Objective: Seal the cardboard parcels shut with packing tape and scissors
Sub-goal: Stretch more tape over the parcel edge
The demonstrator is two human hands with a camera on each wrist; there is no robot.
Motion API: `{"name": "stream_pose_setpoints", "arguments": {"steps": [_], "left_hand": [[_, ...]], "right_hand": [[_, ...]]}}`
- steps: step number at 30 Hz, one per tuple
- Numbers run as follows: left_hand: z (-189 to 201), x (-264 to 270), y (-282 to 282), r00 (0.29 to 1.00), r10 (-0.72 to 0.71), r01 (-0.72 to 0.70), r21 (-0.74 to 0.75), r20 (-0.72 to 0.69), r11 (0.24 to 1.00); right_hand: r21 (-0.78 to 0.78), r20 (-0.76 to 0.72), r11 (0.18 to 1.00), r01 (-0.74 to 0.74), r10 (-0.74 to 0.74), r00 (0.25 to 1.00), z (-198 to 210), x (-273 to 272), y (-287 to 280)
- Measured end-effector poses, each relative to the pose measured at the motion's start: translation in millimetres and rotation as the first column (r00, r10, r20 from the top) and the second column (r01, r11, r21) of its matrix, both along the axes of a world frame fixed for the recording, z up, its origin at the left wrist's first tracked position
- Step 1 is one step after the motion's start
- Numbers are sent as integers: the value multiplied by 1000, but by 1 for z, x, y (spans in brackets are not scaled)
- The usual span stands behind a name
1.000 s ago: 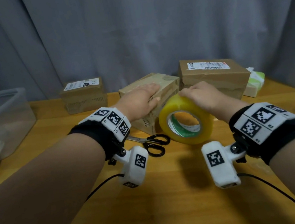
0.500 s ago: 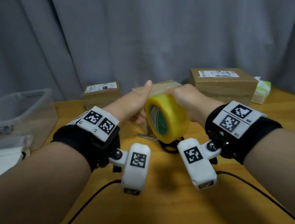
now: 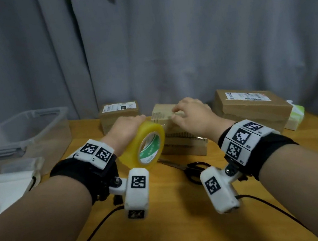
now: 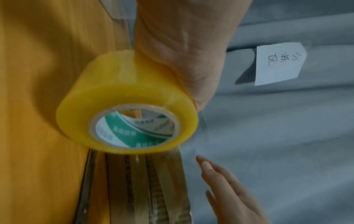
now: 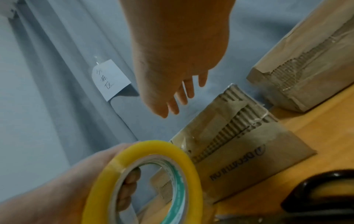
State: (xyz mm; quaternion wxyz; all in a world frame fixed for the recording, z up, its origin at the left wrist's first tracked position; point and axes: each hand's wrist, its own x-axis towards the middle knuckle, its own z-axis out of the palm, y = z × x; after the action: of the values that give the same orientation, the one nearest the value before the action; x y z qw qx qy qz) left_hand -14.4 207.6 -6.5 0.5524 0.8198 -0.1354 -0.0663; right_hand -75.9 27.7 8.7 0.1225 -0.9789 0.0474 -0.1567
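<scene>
My left hand (image 3: 124, 129) grips the yellow roll of packing tape (image 3: 135, 148) just above the table, in front of the middle cardboard parcel (image 3: 179, 144). Its fingers curl through the core in the right wrist view, where the roll (image 5: 149, 145) fills the lower left. My right hand (image 3: 192, 115) hovers over the parcel's top with straight fingers (image 5: 184, 94) and holds nothing that I can make out. A faint clear strip leaves the roll (image 4: 114, 91) toward those fingers (image 4: 208, 166). Black-handled scissors (image 3: 193, 168) lie on the table in front of the parcel.
A labelled parcel (image 3: 119, 115) stands at the back left, and a larger one (image 3: 252, 107) at the back right with a green-white pack (image 3: 296, 115) beside it. A clear plastic bin (image 3: 32, 128) and white items (image 3: 9, 182) occupy the left. A grey curtain hangs behind.
The tape roll passed from my right hand to my left. My left hand left the parcel top, and my right hand moved onto it. The head view tilted up.
</scene>
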Motion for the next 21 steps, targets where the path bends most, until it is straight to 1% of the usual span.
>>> {"name": "stream_pose_setpoints", "arguments": {"steps": [3,5,8,9,11,13,14,15,16,18,19,20,21], "left_hand": [[0,12,-2,997,-72,72,23,13,997],[2,18,-6,993,-108,106,60,35,993],[4,28,-13,989,-134,123,140,68,982],[4,33,-15,990,-124,113,150,66,982],[8,38,-19,979,-150,115,234,140,965],[9,38,-22,950,-204,118,335,234,935],[8,39,-25,939,-227,108,404,260,908],[7,41,-26,942,-218,80,462,254,883],[7,42,-27,939,-228,65,520,256,851],[6,39,-27,906,-268,1,630,328,776],[4,39,-24,867,-331,-18,687,372,726],[1,40,-20,855,-346,-19,690,386,724],[2,40,-18,873,-314,-18,667,374,745]], "right_hand": [[-109,-44,992,-65,61,997,4,20,-6],[-144,-138,985,-90,70,988,4,33,-11],[-176,-312,981,-78,20,950,-4,42,-19],[-171,-342,983,-62,0,940,-10,48,-20],[-163,-354,987,-3,-56,934,-15,51,-22],[-145,-355,987,64,-112,928,-17,58,-22],[-144,-357,985,98,-144,923,-17,60,-22],[-147,-359,981,130,-176,917,-17,63,-21],[-152,-360,976,159,-204,910,-17,65,-20],[-150,-361,966,212,-253,897,-18,69,-17],[-147,-357,959,243,-280,891,-17,71,-15],[-148,-354,950,274,-310,882,-16,71,-13],[-148,-353,942,301,-335,874,-15,72,-11]]}}
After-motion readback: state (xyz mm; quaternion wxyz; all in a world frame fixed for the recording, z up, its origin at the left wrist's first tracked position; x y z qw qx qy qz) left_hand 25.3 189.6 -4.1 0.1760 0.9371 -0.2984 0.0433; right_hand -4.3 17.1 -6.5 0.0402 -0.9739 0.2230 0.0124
